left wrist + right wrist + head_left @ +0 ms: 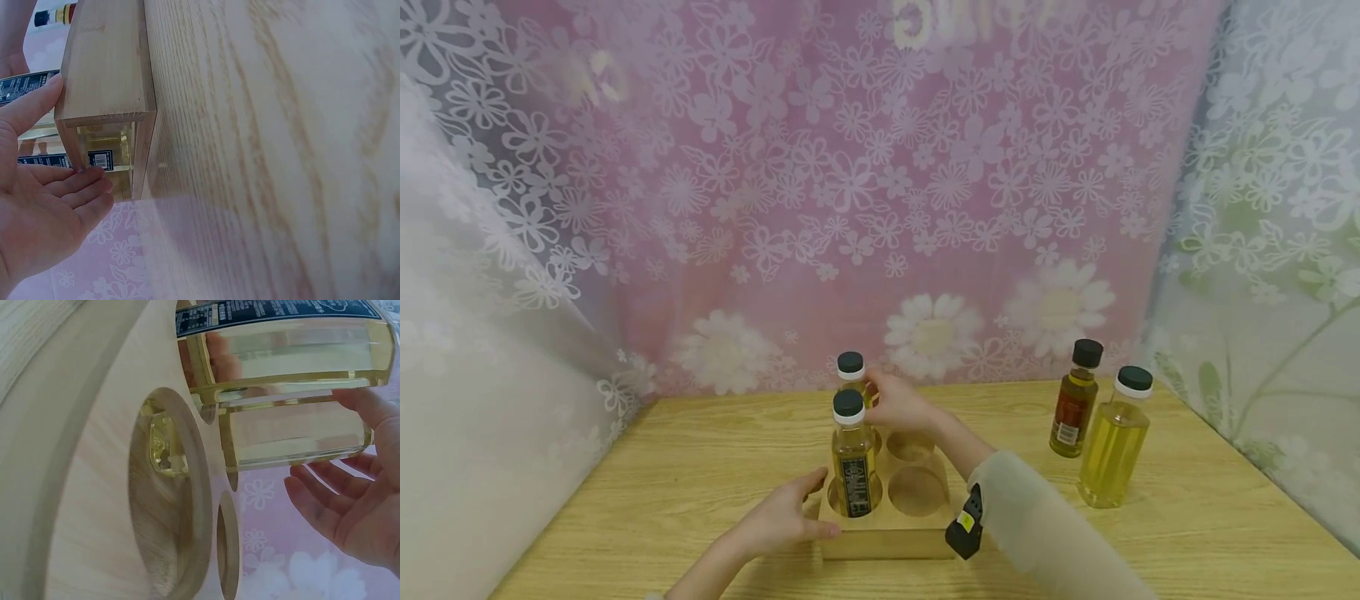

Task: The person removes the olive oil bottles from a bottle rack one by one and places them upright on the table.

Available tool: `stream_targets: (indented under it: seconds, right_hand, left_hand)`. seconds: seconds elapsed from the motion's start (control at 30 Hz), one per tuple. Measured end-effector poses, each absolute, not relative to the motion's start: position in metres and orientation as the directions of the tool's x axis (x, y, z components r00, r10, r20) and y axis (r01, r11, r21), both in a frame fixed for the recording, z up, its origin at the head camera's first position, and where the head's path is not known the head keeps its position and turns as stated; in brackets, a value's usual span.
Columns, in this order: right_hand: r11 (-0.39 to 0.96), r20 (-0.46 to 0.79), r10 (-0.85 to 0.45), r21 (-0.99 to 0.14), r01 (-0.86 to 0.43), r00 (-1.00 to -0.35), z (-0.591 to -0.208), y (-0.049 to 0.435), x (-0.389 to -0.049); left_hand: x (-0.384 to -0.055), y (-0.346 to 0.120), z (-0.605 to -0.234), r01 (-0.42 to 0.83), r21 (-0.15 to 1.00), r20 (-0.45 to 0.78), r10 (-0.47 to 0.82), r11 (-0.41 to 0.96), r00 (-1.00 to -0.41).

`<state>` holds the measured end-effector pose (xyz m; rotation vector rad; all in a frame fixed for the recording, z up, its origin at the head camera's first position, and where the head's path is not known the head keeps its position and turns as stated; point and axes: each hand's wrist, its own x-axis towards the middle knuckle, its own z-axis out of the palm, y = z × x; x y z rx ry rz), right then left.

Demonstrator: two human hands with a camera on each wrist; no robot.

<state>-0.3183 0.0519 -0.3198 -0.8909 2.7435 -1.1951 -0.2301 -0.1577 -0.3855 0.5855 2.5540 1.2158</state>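
Note:
A wooden bottle rack (887, 545) with round holes stands on the table. In its near left hole is an oil bottle (842, 454) with a dark label and dark green cap. Behind it, a second oil bottle (300, 434) stands in the far left hole. My right hand (901, 407) holds that far bottle, thumb on one side and fingers on the other in the right wrist view. My left hand (778, 518) grips the left end of the rack. Its thumb lies at the near corner, and its fingers (87, 187) reach the open end.
To the right stand a smaller, darker oil bottle (1072, 412) with a red label and a clear bottle of yellow oil (1115, 450). Pink flowered cloth (880, 208) hangs behind the wood-grain table (715, 450), and pale cloth hangs at both sides.

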Motion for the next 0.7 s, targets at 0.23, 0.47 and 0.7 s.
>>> stream_targets:
  seconds: [0.23,0.47,0.7]
  right_hand:
    - [0.553,0.245,-0.478,-0.662,-0.506,-0.843,-0.323,0.055,-0.316]
    - [0.495,0.296,-0.467,-0.694,-0.523,-0.833,-0.319,0.060,-0.318]
    - [0.498,0.363,-0.424,-0.671,-0.549,-0.829,-0.300,0.067,-0.319]
  left_hand:
    - [-0.228,-0.157,-0.384,0.266,0.778,-0.039,0.466,0.569,-0.884]
    - [-0.229,-0.157,-0.385,0.258,0.780,-0.045,0.463,0.570,-0.885]
    - [-0.230,-0.159,-0.387,0.252,0.777,-0.052,0.458,0.576,-0.887]
